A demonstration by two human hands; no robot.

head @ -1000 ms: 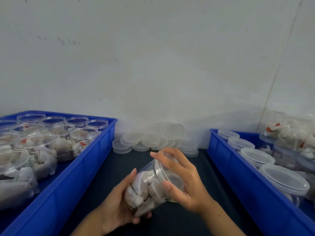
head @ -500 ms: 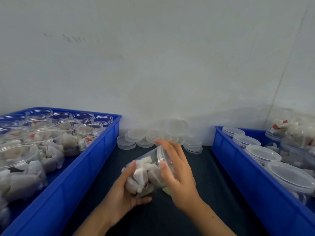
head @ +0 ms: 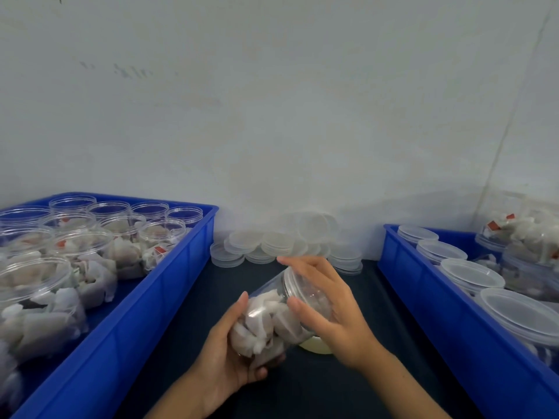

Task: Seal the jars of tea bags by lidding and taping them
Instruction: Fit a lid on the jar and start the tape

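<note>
Jar [head: 266, 316]: you hold it tilted over the dark table [head: 193, 300], between the two bins.
Left hand [head: 223, 352]: wraps the jar's bottom.
Right hand [head: 329, 309]: curls over the lid [head: 298, 293] end.
Left bin [head: 145, 300]: its blue edge is near your left hand.
Right bin [head: 429, 300]: holds lidded jars.
Spare lids [head: 281, 246]: piled by the wall.

Two bright blue crates [head: 169, 285] [head: 423, 300] were seen on a dark, near-black table surface [head: 193, 300]. Between the crates, translucent whitish lids [head: 273, 241] were stacked against a pale grey-white wall [head: 272, 116]. Small red tags [head: 159, 249] were noted among white tea bags [head: 99, 276] inside the left crate.
</note>
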